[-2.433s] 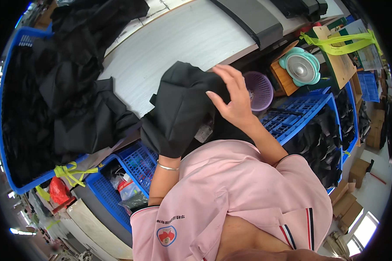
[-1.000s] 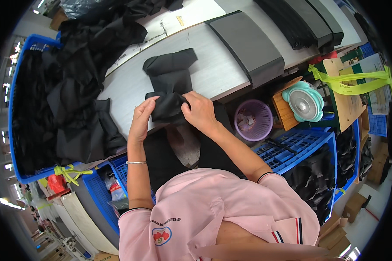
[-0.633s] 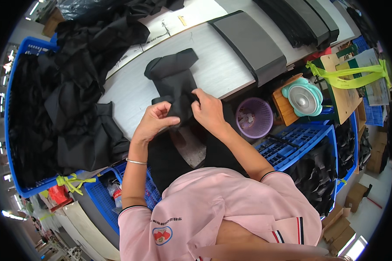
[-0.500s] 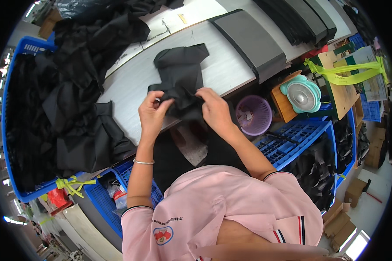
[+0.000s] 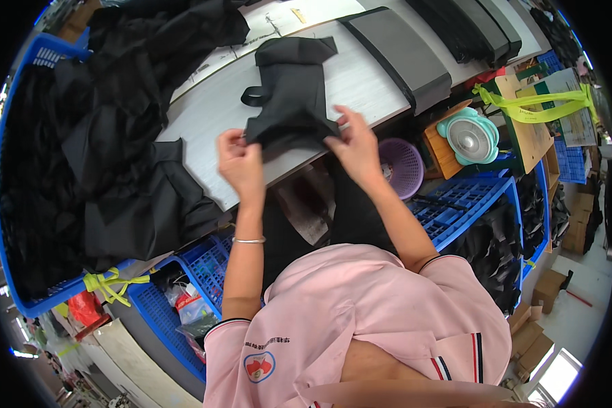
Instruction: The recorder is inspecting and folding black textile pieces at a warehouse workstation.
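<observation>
A black fabric piece [image 5: 289, 92] lies stretched out on the pale table, with a small loop sticking out from its left side. My left hand [image 5: 241, 160] is closed in a pinch on its near left corner. At the near right corner, my right hand [image 5: 357, 146] holds the edge between thumb and fingers, slightly blurred. The near edge of the fabric is pulled wide between both hands, close to the table's front edge. The far end spreads sideways in a broad flap.
A blue crate [image 5: 30, 299] heaped with black fabric stands at left. Flat grey-and-black pieces [image 5: 401, 51] are stacked at the right of the table [image 5: 200, 153]. Below right are a purple basket [image 5: 404, 170], a turquoise fan [image 5: 469, 139] and blue crates [image 5: 455, 214].
The bunched fabric is now spread out and straighter, and its side loop shows. My hands have moved farther apart, pulling the near corners outward. The view has shifted slightly.
</observation>
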`<state>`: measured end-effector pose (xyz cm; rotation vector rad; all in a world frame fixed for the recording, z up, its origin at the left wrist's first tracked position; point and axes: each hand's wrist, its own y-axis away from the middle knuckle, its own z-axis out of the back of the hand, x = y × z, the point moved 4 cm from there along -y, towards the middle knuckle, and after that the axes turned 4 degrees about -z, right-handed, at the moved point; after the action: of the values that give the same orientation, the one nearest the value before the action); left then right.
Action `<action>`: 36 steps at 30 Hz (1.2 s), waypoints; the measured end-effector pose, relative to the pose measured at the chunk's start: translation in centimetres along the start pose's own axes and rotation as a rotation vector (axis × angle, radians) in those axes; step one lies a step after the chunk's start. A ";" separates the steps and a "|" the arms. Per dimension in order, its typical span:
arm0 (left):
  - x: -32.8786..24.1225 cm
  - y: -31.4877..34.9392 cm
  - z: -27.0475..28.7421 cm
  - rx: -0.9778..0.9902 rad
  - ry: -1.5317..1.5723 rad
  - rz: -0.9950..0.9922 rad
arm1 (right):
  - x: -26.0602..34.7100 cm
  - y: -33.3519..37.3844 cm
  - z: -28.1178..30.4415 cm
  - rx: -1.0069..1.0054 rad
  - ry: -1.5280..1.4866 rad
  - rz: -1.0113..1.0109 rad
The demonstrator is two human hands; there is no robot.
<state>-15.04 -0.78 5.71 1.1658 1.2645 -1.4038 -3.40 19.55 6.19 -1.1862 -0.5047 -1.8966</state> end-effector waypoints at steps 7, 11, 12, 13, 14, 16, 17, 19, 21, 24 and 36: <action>-5.5 -0.1 -0.6 0.172 -0.503 -0.472 | 2.1 -0.4 1.6 -0.156 0.014 0.106; -4.7 -1.1 -3.2 0.348 -0.489 -0.592 | 3.2 3.3 0.1 -0.231 0.294 0.682; -3.8 -1.6 -3.9 0.373 -0.476 -0.550 | 3.9 3.5 -0.6 -0.173 0.326 0.667; -3.1 -2.1 -4.5 0.399 -0.463 -0.510 | 4.5 3.5 -1.3 -0.116 0.358 0.651; -2.9 -2.5 -5.2 0.400 -0.482 -0.526 | 3.7 3.5 -2.2 0.019 0.339 0.609; -1.8 -3.6 -5.8 0.404 -0.501 -0.469 | 2.3 3.5 -2.9 0.184 0.239 0.688; -1.1 -4.3 -5.7 0.387 -0.535 -0.397 | 2.3 3.0 -2.4 0.179 0.242 0.690; -1.4 -4.8 -5.1 0.301 -0.508 -0.434 | 2.5 1.6 0.8 -0.012 0.081 0.651; -2.2 -4.6 -4.4 0.228 -0.464 -0.359 | 1.6 -1.8 5.0 -0.352 0.182 0.489; -2.5 -3.7 -3.5 0.208 -0.417 -0.247 | -1.0 -7.8 9.9 -0.591 0.602 0.358; -6.6 4.7 -3.2 0.216 -0.125 -0.331 | -7.0 -14.0 15.9 -0.358 0.201 -0.094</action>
<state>-9.13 2.15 11.33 1.0205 1.2808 -1.8658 -4.53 41.63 8.81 -1.1915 -0.1140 -2.2234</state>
